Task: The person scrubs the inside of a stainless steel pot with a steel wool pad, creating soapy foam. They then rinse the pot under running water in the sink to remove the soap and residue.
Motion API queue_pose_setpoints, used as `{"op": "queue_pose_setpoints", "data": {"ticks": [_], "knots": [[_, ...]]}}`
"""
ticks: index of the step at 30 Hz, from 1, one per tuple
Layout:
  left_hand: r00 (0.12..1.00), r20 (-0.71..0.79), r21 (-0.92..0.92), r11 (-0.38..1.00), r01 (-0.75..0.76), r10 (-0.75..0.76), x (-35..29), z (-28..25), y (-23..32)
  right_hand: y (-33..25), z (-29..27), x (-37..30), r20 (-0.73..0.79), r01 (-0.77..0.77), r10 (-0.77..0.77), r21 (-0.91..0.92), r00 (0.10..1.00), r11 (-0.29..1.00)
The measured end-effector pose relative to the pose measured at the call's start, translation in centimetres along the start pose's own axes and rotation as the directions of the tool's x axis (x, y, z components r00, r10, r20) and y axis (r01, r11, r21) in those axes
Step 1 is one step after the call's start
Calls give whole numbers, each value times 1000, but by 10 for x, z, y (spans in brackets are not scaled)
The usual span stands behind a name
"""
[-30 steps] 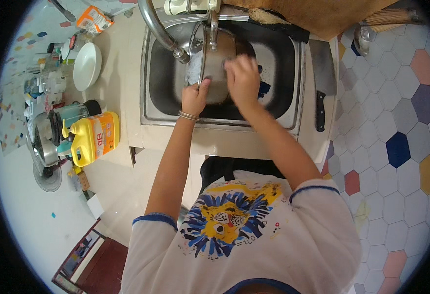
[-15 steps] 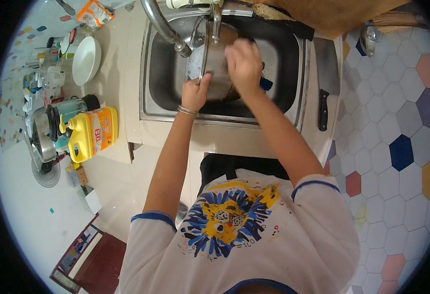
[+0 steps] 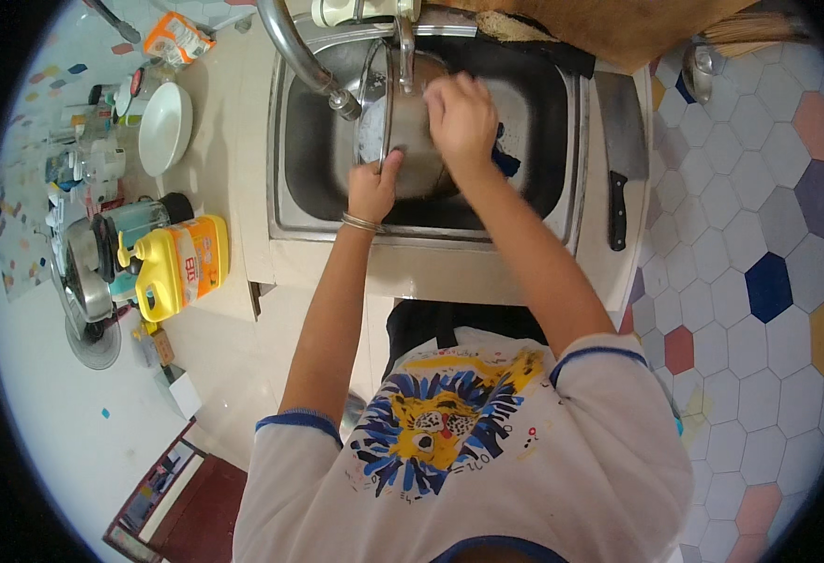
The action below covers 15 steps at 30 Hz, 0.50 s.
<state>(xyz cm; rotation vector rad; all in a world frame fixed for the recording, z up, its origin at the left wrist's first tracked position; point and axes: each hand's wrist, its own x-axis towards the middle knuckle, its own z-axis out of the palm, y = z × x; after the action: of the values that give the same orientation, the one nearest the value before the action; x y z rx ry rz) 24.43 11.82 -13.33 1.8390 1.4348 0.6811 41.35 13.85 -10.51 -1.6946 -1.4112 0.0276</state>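
A metal pot stands tilted on its side in the stainless steel sink, its mouth toward the left. With thumb outside and fingers inside, my left hand grips the near part of its rim. My right hand is against the pot's outer wall or base, fingers curled and partly blurred. Whatever lies under those fingers is hidden. Some whitish foam or water shows inside the pot. Just right of the pot, a dark blue cloth-like piece lies on the sink floor.
A curved faucet and a second spout reach over the sink. Right of it lies a cleaver with a black handle. On the left counter are a white bowl, a yellow jug and several jars.
My right hand has shifted very slightly against the pot. The left hand keeps its grip on the rim. The whole view has moved a little.
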Motion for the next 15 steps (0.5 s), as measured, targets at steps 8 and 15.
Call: {"op": "queue_pose_setpoints", "data": {"ticks": [8,15], "knots": [[999,32,19,999,-41,41,0,-4,6,3,0,19,7,-62,62,-12,998,998],[1000,-9,-62,998,-23,22,-2,-2,7,-11,-15,-32,30,95,-97,77,995,993]]}}
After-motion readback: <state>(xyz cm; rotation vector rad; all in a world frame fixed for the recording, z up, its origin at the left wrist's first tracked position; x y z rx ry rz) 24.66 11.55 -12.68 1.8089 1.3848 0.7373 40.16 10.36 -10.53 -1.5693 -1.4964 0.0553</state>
